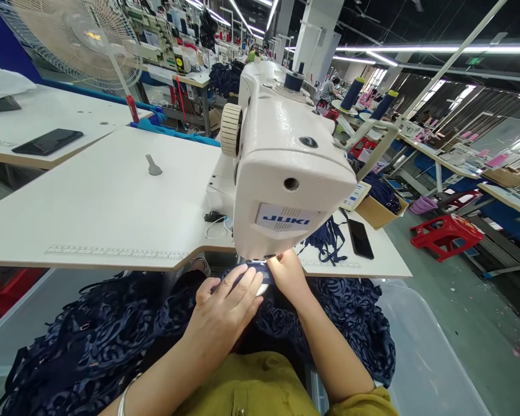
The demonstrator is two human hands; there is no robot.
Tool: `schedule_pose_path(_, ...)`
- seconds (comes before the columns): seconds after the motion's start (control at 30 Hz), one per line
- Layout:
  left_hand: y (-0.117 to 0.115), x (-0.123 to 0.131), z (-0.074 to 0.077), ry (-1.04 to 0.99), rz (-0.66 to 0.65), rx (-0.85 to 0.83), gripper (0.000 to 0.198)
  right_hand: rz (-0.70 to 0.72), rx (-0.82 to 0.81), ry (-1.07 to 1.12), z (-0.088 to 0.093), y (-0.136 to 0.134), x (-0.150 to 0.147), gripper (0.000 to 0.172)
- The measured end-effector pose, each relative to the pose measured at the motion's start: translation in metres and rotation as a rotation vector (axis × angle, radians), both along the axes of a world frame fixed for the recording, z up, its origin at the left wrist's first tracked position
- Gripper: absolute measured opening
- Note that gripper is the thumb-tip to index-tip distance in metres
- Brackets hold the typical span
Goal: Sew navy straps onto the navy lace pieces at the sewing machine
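Observation:
Under the head of a white JUKI sewing machine (286,190) lies a piece of navy fabric (264,271). My left hand (229,303) rests on it with fingers stretched out and lying flat, the thumb apart. At the fabric's right side, my right hand (288,277) is closed on its edge; its fingertips are partly hidden by the machine head. The needle area is hidden too. Dark navy patterned garments (112,323) are heaped below the table edge on both sides of my lap.
On the white table (112,196) lies a small grey metal piece (153,166). Navy straps (327,240) and a phone (360,238) are right of the machine, by a cardboard box (381,214). A fan (78,34) stands at far left, a red stool (446,236) at right.

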State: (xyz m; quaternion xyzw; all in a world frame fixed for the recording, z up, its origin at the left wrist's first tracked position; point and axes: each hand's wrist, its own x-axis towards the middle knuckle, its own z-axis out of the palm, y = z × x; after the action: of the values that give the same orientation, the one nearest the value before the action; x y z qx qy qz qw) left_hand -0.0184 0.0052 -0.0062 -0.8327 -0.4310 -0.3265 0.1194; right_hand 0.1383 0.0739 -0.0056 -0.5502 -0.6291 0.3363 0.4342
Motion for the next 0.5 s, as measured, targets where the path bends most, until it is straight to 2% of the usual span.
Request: schedule_pose_path(0.5, 0.001, 0.015, 0.0, -0.078, 0.09, -0.022, 0.029, 0.062, 0.108, -0.099, 0.0, 0.017, 0.001, 0.012)
